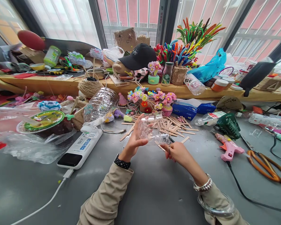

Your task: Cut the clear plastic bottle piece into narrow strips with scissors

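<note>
A clear plastic bottle piece is in my left hand, whose fingers and thumb wrap its left side. The piece lies tilted above the grey table, over a heap of wooden craft sticks. At the bottle's lower right end is my right hand, its fingers pinched together close to the plastic edge. A thin dark object shows just past those fingers, and a stick end lies near their tips. Exactly what the right fingers grip is hidden.
A pink glue gun with a black cord and orange-handled scissors lie at right. On the left are a white power bank with a cable and a plastic bag. Flowers, twine and a black cap crowd the back and shelf.
</note>
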